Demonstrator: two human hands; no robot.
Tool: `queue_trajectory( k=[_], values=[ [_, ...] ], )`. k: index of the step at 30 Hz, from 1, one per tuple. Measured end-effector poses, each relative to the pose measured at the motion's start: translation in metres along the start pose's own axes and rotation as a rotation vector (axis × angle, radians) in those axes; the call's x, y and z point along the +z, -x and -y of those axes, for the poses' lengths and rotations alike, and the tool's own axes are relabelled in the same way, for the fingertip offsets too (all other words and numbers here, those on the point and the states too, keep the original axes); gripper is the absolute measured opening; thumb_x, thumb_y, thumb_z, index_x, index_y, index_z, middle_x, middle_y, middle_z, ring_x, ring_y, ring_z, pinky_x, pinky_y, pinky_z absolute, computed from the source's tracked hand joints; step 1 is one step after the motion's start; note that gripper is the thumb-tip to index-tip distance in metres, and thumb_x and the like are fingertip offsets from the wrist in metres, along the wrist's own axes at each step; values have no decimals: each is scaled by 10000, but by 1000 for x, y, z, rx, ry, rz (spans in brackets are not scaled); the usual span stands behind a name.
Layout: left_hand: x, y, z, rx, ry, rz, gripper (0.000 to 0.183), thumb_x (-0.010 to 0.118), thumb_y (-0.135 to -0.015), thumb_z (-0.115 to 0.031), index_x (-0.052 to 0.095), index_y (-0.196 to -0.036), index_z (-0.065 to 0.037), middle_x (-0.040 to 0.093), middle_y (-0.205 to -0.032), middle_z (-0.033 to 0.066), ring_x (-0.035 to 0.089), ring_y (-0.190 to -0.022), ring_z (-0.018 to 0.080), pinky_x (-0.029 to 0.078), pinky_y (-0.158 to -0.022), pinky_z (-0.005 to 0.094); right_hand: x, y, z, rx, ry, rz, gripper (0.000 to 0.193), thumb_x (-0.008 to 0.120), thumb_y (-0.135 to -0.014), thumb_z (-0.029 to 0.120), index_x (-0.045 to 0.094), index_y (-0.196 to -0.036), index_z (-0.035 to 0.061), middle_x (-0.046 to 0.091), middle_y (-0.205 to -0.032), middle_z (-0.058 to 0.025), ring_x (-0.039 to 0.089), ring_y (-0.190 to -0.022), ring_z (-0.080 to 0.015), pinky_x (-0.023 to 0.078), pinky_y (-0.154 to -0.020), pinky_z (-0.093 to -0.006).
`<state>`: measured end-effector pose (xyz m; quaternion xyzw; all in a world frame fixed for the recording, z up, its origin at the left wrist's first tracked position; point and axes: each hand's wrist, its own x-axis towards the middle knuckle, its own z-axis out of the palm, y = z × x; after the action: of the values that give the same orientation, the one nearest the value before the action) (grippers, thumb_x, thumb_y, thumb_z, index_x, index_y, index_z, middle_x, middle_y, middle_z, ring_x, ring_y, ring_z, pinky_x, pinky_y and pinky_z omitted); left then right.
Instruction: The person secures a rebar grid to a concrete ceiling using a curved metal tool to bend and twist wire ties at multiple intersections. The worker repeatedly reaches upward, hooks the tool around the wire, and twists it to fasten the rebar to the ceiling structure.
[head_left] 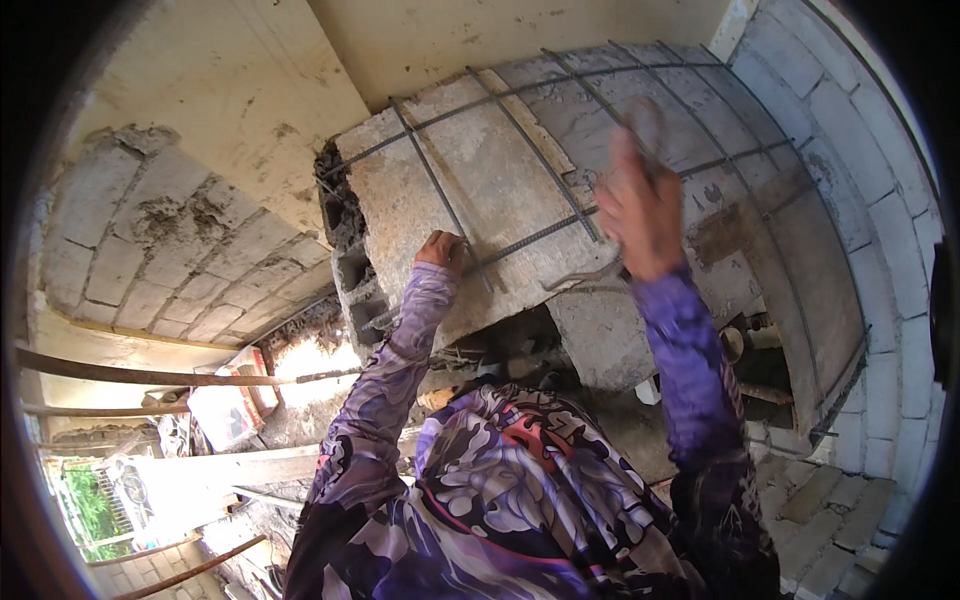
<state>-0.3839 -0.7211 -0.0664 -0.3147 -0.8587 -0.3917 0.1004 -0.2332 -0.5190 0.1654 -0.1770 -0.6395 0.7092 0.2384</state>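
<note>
A grid of ribbed steel rebar [545,238] lies over a board-covered surface in front of me. My left hand [441,250] is closed on the rebar where two bars cross near the front edge. Above the grid's middle, my right hand [642,215] is raised and smeared by motion. Its fingers look curled, and a blurred loop shape [645,125] shows at their tips; its kind is unclear. Just below that hand, a thin curved dark piece [580,277] rests near the board's edge. The worn board [400,190] lies under the bars.
Grey block walls stand at the right [820,130] and left [190,230]. Dark gaps open below the front edge, and a brown plank [790,300] runs along the right side. Wooden poles [150,375] and a sack [225,405] are at the lower left.
</note>
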Motion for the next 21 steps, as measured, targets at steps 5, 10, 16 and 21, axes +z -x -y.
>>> queue_trajectory(
  k=[5, 10, 16, 21],
  values=[
    [-2, 2, -7, -55, -22, 16, 60, 599, -782, -61, 608, -841, -51, 594, -835, 136, 604, -754, 334, 490, -656, 382, 54, -72, -13, 1, 135, 95, 626, 574, -793, 619, 450, -505, 77, 442, -469, -4, 400, -366, -103, 283, -343, -282],
    [-3, 3, -6, -85, -51, 35, 60, 592, -785, -61, 613, -840, -70, 590, -847, 121, 606, -758, 326, 490, -659, 389, 86, -134, -38, -37, 262, 11, 602, 588, -795, 584, 515, -578, 27, 500, -510, -70, 469, -399, -162, 350, -372, -311],
    [-7, 5, -1, -67, -43, 89, 72, 581, -775, -64, 608, -839, -82, 582, -835, 108, 600, -758, 319, 493, -653, 391, 86, -168, -54, -133, 210, -189, 477, 670, -792, 478, 464, -643, 74, 447, -503, -17, 353, -334, -89, 247, -309, -265],
    [-5, 4, 0, -55, -85, 92, 65, 583, -773, -64, 598, -835, -79, 580, -833, 109, 599, -767, 320, 493, -662, 390, 62, -121, -45, -123, 176, -282, 648, 596, -801, 563, 556, -560, -38, 537, -514, -94, 512, -484, -185, 407, -501, -341]
  ],
)
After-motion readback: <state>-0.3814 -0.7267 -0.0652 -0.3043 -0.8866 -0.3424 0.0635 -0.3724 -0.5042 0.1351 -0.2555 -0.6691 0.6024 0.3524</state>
